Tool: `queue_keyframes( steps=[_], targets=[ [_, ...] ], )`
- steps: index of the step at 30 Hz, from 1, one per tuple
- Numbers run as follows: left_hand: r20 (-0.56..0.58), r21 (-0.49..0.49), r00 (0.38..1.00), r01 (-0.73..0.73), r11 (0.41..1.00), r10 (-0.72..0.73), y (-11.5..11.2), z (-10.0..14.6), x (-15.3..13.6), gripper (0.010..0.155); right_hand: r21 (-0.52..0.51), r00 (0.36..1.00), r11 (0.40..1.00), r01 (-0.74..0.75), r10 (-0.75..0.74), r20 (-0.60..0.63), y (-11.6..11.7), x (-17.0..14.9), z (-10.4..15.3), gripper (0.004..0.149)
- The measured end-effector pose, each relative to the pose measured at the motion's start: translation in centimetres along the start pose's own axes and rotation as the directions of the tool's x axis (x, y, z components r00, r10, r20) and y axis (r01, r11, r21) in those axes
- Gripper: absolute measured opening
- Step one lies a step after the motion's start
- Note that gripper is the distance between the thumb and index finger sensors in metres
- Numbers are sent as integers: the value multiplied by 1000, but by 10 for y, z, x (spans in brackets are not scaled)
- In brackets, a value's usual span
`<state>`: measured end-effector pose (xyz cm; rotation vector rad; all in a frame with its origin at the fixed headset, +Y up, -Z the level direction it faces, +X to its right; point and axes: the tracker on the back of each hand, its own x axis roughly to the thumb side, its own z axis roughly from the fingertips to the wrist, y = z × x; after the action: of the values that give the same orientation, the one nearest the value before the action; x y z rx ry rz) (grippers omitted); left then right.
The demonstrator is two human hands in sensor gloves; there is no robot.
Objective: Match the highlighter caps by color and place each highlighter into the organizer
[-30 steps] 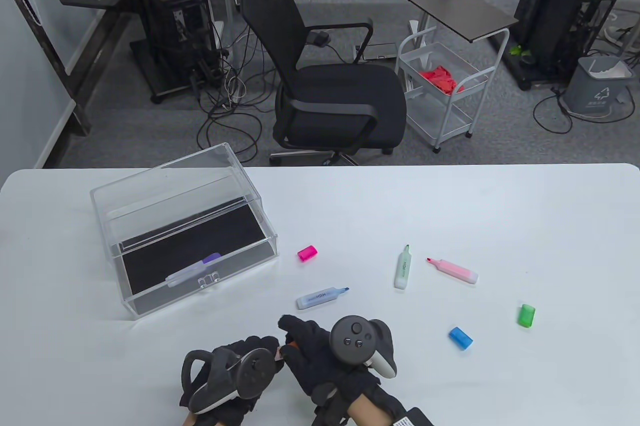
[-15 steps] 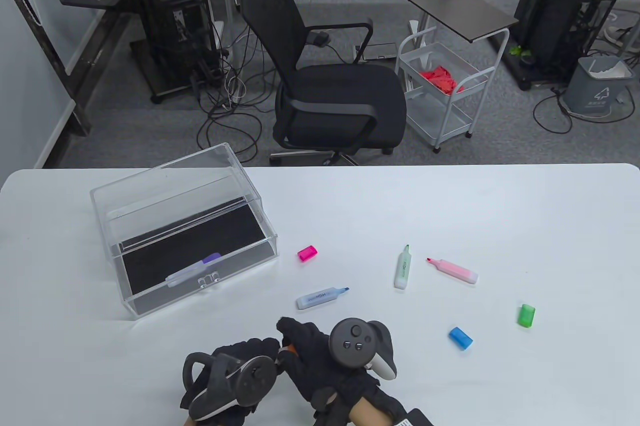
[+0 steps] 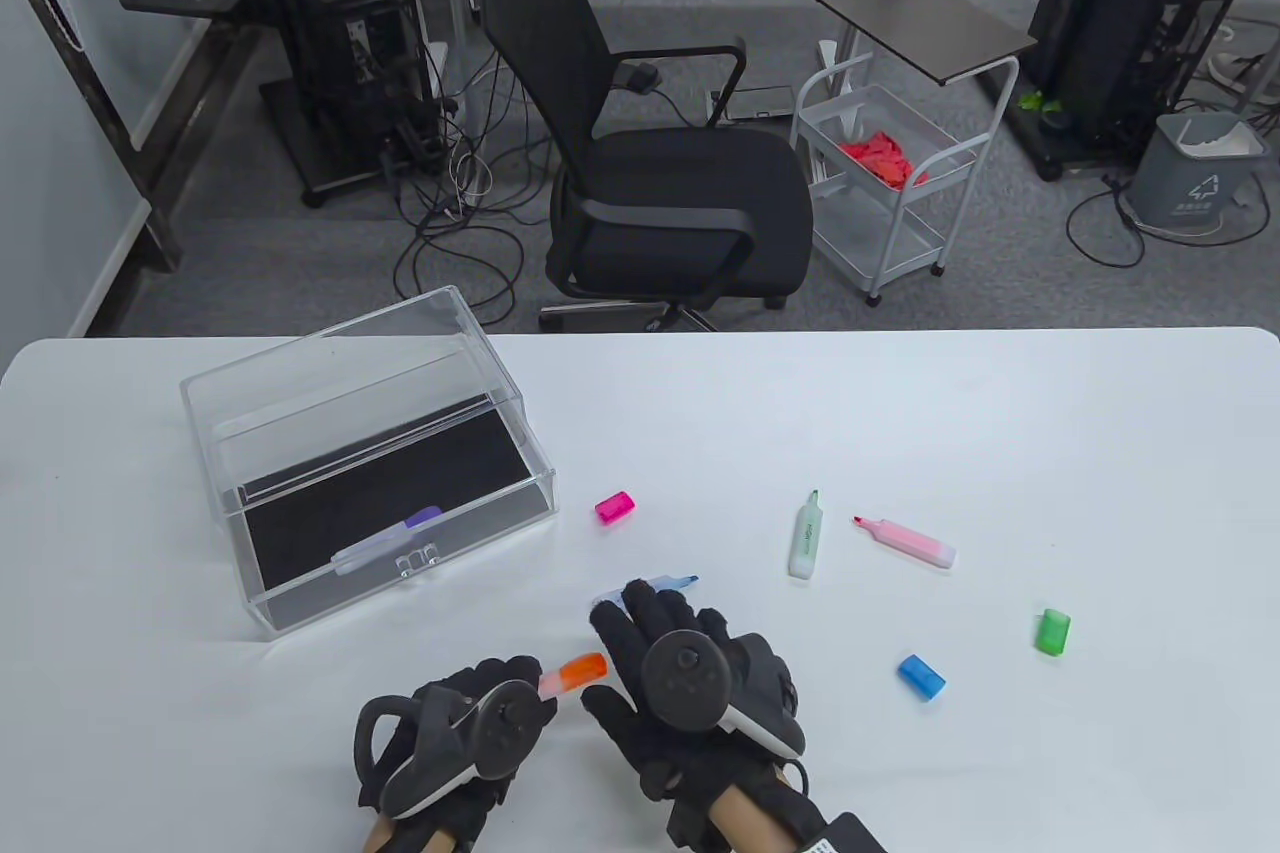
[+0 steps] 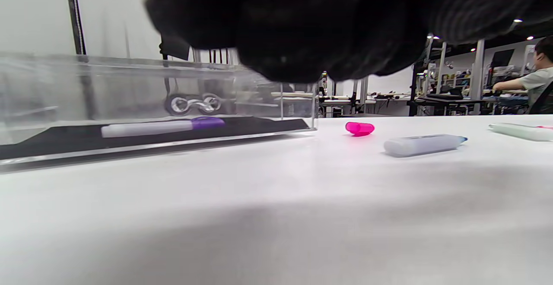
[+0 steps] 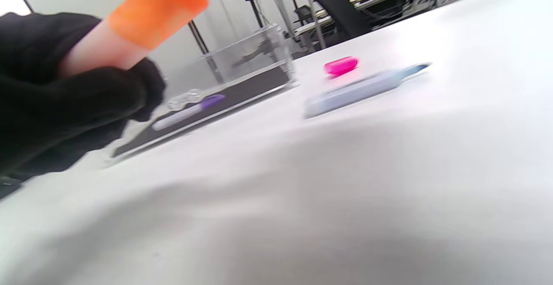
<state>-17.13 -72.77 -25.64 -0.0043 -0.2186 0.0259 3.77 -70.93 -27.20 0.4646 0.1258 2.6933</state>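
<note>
orange highlighter point(image 3: 570, 672): capped in orange, pale peach body, held by the left hand near the front edge of the surface; the cap end pointing right, toward the right hand.
left hand point(image 3: 455, 743): its grip is curled round the orange highlighter's body; the tracker sits on its back. in the right wrist view the black glove wraps the pale barrel below the orange cap.
right hand point(image 3: 690, 683): grip wide, fingers straight and spread, holding nothing; its fingertips lie over the near end of the blue highlighter, and whether they touch it cannot be told.
blue highlighter point(image 4: 421, 144): uncapped, lying flat, tip pointing right, just beyond the right hand.
pink cap point(image 3: 614, 507): loose on the surface, between the organizer and the blue highlighter.
organizer point(image 3: 300, 373): clear box with a black floor, at the left of the surface, open toward the person.
purple highlighter point(image 3: 385, 539): capped, lying on the organizer's black floor near its front edge.
green highlighter point(image 3: 805, 535): uncapped, tip pointing away, right of centre.
pink highlighter point(image 3: 908, 541): uncapped, just beside the green one, tip pointing left.
blue cap point(image 3: 921, 676): loose, right of the right hand.
green cap point(image 3: 1052, 631): loose, further right, apart from the blue cap.
surface point(image 3: 900, 413): white, carrying all of these.
</note>
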Motion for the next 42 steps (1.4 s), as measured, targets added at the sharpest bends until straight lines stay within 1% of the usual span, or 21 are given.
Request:
queue_keyframes(
  steps=[2,4,5,8,9,11,14,16,18,22,24,25,27,30,33,37,41,42],
  targets=[
    [-8,-12,1000,10,1000,-10,-2,-2,-1,52,3,998,999,-49,49,-41,-4,-1,4,73],
    [-6,-20,1000,22,1000,-22,-4,-3,0,52,-25,995,997,-79,78,-64,-6,-4,9,72],
    [-6,-24,1000,29,999,-29,-4,-3,1,53,-45,992,995,-94,90,-84,-6,-7,11,72],
    [2,-16,1000,28,999,-28,-3,-2,3,53,-42,985,992,-117,111,-130,-3,-15,14,72],
    [7,-14,1000,28,999,-28,-3,-1,4,53,-57,983,990,-128,119,-140,-3,-18,15,72],
    [8,-20,999,38,999,-38,-3,-2,6,54,-59,983,991,-121,111,-148,-3,-22,16,72],
    [0,-34,999,34,999,-34,-4,-3,6,57,-90,984,991,-101,85,-159,-4,-28,16,72],
    [-10,-39,1000,26,999,-27,-3,-4,5,59,-87,980,990,-109,92,-177,-3,-32,15,71],
    [-30,-46,999,21,999,-23,2,-9,0,62,-86,976,989,-119,101,-192,-1,-37,14,71],
    [-88,-14,996,-10,1000,8,21,-24,-20,65,-81,972,991,-103,82,-222,-2,-46,15,71],
    [-140,-26,989,53,998,-56,33,-35,-34,66,-101,972,991,-88,63,-227,-4,-49,17,71],
    [-159,-15,984,79,997,-81,39,-41,-42,66,-107,972,991,-85,59,-228,-5,-50,18,71],
    [-194,-8,976,102,995,-101,48,-53,-54,66,-105,971,991,-88,62,-233,-5,-51,18,71],
    [-249,-47,961,115,992,-123,57,-71,-71,67,-99,967,990,-104,77,-243,-6,-51,19,71],
    [-299,-87,942,136,987,-156,58,-90,-90,69,-96,964,990,-106,79,-252,-6,-52,21,71],
    [-365,-167,915,115,979,-170,50,-114,-116,70,-75,960,992,-98,74,-269,-4,-55,22,71],
    [-404,-202,903,71,977,-149,43,-125,-135,72,-70,956,994,-89,65,-284,-4,-60,21,71],
    [-408,-197,902,66,978,-143,42,-127,-139,73,-69,956,994,-84,61,-288,-4,-61,21,71]
  ],
)
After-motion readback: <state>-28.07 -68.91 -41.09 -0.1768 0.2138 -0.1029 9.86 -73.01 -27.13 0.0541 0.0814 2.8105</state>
